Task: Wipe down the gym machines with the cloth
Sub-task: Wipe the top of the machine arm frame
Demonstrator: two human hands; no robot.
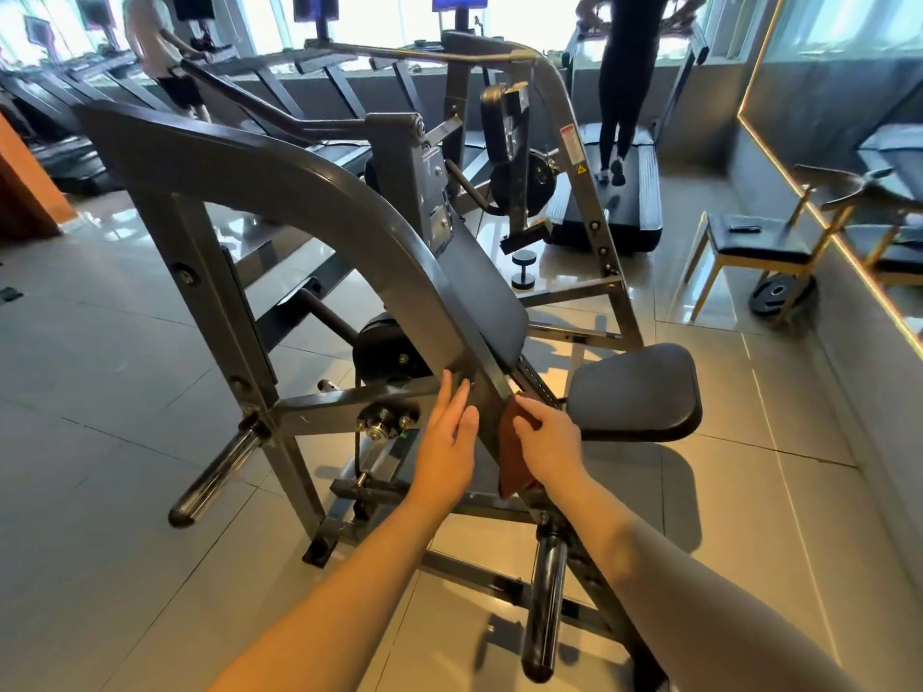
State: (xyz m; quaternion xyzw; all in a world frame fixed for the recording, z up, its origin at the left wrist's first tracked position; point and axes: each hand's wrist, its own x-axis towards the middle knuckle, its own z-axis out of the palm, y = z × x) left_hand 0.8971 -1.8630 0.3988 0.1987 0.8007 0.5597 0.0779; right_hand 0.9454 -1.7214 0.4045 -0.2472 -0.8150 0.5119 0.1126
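Two hands, head view: both set at the lower end of the gym machine [299, 192], on its slanted beam.
Left hand [449, 432]: laid flat, fingers straight, nothing held.
Right hand [547, 437]: closed round the brown cloth [512, 459], which is pressed to the beam beside the seat pad [634, 392].
Handling: cloth judged soft, light and limp; best bunched in the palm.

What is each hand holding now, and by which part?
The right hand grips the cloth by its upper part, pressing it on the frame; its lower end hangs free. The left hand holds nothing; its straight fingers touch the frame.
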